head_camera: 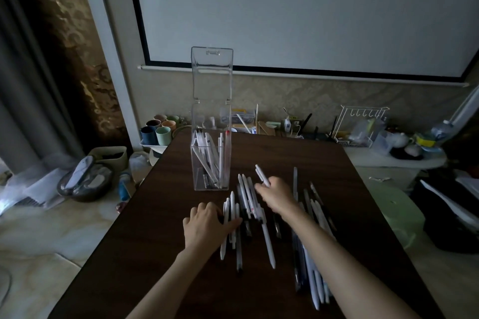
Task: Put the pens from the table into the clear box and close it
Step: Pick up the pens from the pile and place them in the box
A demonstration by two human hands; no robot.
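Note:
A tall clear box [211,153] stands upright on the dark wooden table [145,254], its hinged lid [212,72] flipped straight up. Several white pens lean inside it. A heap of white and dark pens [248,204] lies on the table in front of the box and to its right. My right hand [276,194] is just right of the box, fingers closed on a white pen [261,175] that sticks up and away from me. My left hand [207,224] rests flat on the table, fingers spread over the left edge of the heap, touching a few pens.
More pens [315,274] lie along the table's right side under my right forearm. Coloured cups [156,129] stand on a tray beyond the table's far left corner. Behind the table are a white wire rack [360,124], boxes and clutter. A bowl [85,181] sits on the floor at left.

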